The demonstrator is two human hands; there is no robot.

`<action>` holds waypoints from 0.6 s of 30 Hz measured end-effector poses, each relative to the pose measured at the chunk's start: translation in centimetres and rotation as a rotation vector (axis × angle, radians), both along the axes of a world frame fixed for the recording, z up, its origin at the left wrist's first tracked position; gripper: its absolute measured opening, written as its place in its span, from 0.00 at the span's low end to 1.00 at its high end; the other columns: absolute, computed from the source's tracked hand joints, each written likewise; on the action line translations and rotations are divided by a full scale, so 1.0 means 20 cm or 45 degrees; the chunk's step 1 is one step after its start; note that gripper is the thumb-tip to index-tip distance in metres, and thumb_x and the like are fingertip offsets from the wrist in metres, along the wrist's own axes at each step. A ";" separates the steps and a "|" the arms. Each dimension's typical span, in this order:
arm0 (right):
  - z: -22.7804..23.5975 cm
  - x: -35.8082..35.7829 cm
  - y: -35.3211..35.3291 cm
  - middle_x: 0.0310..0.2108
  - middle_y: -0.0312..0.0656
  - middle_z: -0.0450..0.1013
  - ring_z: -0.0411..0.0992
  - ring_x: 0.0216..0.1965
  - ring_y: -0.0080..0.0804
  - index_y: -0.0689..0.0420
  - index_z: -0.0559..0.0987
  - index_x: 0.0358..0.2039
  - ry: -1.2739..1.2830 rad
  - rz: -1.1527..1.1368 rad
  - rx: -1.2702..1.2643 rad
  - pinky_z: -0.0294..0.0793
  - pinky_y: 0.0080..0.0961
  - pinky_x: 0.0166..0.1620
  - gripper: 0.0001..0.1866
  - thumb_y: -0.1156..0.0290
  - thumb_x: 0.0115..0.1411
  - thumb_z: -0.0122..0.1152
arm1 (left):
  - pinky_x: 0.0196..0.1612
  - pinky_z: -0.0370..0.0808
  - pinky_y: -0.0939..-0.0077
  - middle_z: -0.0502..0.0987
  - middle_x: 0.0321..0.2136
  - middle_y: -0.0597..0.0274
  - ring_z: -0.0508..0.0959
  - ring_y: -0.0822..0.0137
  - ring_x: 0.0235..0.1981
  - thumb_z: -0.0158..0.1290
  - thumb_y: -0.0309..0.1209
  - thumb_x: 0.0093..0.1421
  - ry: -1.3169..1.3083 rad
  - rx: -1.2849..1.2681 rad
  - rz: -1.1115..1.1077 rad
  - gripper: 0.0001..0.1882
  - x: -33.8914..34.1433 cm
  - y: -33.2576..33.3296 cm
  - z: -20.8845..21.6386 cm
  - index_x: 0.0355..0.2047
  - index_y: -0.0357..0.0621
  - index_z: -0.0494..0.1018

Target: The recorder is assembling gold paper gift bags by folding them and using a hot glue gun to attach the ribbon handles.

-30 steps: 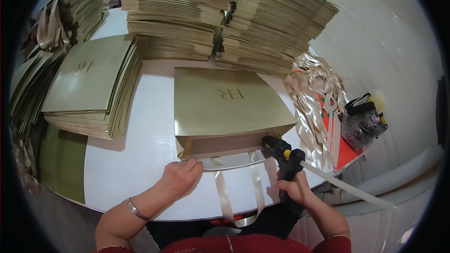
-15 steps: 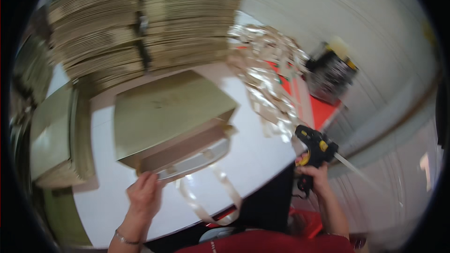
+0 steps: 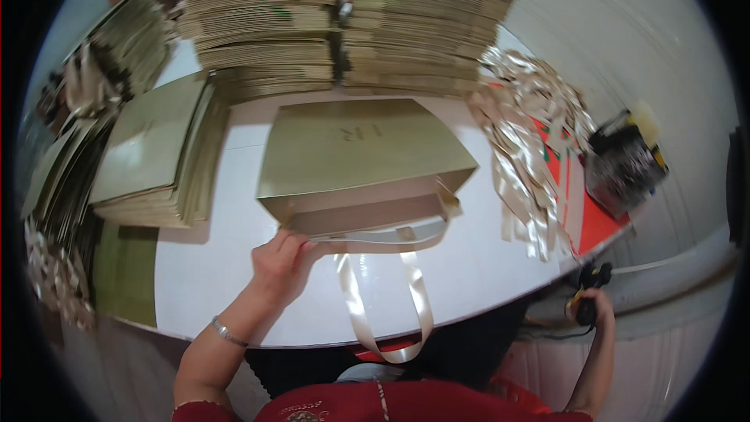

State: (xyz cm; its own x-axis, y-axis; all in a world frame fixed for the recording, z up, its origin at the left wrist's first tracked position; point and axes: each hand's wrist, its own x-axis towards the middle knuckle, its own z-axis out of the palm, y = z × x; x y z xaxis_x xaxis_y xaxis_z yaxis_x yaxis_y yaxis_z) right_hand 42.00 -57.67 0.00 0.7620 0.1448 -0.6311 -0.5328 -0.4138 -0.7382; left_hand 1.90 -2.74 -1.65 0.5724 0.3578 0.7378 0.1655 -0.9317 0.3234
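A gold-green paper gift bag [image 3: 367, 141] lies on its side on the white table [image 3: 203, 281], its mouth facing me. A pale strip [image 3: 367, 236] runs along the lower edge of that mouth. From it a satin ribbon handle [image 3: 420, 297] loops down past the table's front edge. My left hand [image 3: 281, 266] is closed in a pinch on the mouth's near left corner. Off the table's right edge, my right hand [image 3: 598, 309] grips a black and yellow glue gun [image 3: 594, 275], with a pale glue stick out of its back.
Tall stacks of folded bags [image 3: 422, 27] rise along the table's back. Another pile of flat bags [image 3: 156, 141] stands at left. Loose satin ribbons [image 3: 519, 164] lie on the right over a red sheet [image 3: 598, 223], next to a plastic-wrapped dark container [image 3: 625, 164].
My head view has shifted, so the bag and stacks appear farther right. My right hand has lowered the glue gun away from the table's edge. My left hand still holds the bag's corner.
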 end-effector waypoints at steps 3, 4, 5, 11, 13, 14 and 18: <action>0.13 -0.30 0.71 0.21 0.47 0.72 0.74 0.24 0.40 0.65 0.75 0.28 -0.955 0.399 -0.862 0.74 0.33 0.30 0.13 0.65 0.51 0.59 | 0.19 0.71 0.70 0.72 0.21 0.59 0.74 0.58 0.19 0.56 0.24 0.51 0.018 -0.003 0.156 0.05 0.04 0.01 -0.01 0.25 0.43 0.70; 0.22 -0.39 0.87 0.18 0.46 0.71 0.74 0.22 0.37 0.66 0.76 0.29 -1.457 0.533 -1.287 0.75 0.29 0.29 0.15 0.64 0.53 0.60 | 0.19 0.71 0.69 0.72 0.22 0.59 0.74 0.57 0.19 0.55 0.24 0.52 0.062 -0.008 0.329 0.04 0.08 0.03 0.01 0.25 0.43 0.70; 0.31 -0.52 1.09 0.20 0.43 0.72 0.74 0.24 0.30 0.64 0.77 0.28 -1.136 0.720 -0.550 0.73 0.24 0.29 0.08 0.71 0.54 0.59 | 0.19 0.70 0.68 0.72 0.22 0.58 0.74 0.56 0.19 0.54 0.25 0.53 0.115 -0.019 0.506 0.03 0.10 0.02 0.03 0.26 0.43 0.70; 0.15 -0.89 2.15 0.52 0.53 0.65 0.57 0.59 0.45 0.66 0.68 0.50 -2.197 1.769 0.104 0.49 0.41 0.63 0.26 0.61 0.57 0.52 | 0.34 0.75 0.65 0.76 0.38 0.52 0.77 0.55 0.34 0.51 0.28 0.56 0.469 0.156 0.462 0.07 0.28 0.22 -0.09 0.35 0.43 0.75; -0.05 -0.74 2.20 0.55 0.55 0.62 0.53 0.61 0.46 0.68 0.65 0.53 -1.882 1.679 0.050 0.47 0.40 0.64 0.28 0.59 0.59 0.48 | 0.39 0.74 0.64 0.75 0.42 0.50 0.76 0.54 0.37 0.51 0.28 0.56 0.408 -0.005 0.285 0.09 0.24 0.29 -0.09 0.37 0.41 0.74; -0.11 -0.69 2.20 0.58 0.57 0.58 0.50 0.64 0.46 0.71 0.62 0.56 -1.546 1.622 0.027 0.45 0.39 0.64 0.31 0.57 0.61 0.44 | 0.44 0.72 0.63 0.73 0.45 0.48 0.75 0.52 0.41 0.51 0.27 0.56 0.366 -0.190 0.144 0.11 0.18 0.29 -0.09 0.39 0.39 0.73; -0.15 -0.82 2.03 0.58 0.66 0.55 0.50 0.63 0.54 0.75 0.61 0.55 -2.013 1.510 -0.274 0.45 0.36 0.65 0.30 0.61 0.60 0.38 | 0.55 0.65 0.62 0.72 0.46 0.43 0.71 0.50 0.49 0.54 0.43 0.55 0.493 -0.288 0.171 0.26 0.17 0.06 -0.07 0.49 0.38 0.69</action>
State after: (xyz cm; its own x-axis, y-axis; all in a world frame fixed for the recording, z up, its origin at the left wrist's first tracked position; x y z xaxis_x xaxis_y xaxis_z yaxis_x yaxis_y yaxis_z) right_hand 25.69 -17.05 -2.96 0.1587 0.9360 0.3143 0.9863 -0.1362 -0.0926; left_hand 5.34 -1.55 -3.08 0.7280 0.5747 0.3738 0.4283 -0.8070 0.4066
